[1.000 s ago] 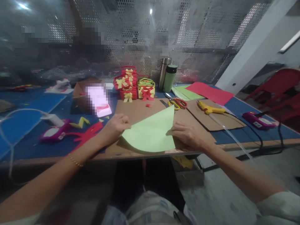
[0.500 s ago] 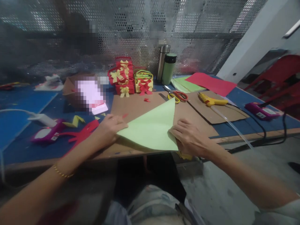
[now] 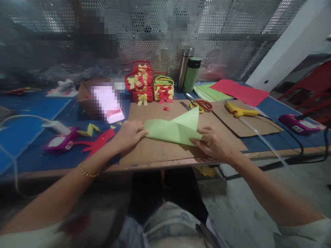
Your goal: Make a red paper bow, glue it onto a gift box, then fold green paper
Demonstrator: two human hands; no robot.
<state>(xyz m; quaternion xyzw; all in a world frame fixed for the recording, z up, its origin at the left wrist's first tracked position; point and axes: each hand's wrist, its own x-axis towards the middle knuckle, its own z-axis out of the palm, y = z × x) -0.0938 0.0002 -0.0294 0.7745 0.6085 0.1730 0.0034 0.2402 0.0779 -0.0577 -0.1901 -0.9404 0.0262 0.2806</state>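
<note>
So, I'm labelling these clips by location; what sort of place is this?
Probably a small craft workspace: there's a yellow hot-glue gun on brown cardboard, stacked red paper baskets with pale yellow bows, and light green paper held in both hands.

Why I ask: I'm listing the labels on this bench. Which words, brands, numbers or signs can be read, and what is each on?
No text is readable.
Left purple box: small pale markings, too blurred to read.
Right purple box: small pale markings, too small to read.
Phone: screen mostly pixelated, nothing legible.
Green sheet, glue gun and green bottle: no lettering that I can make out.
</note>
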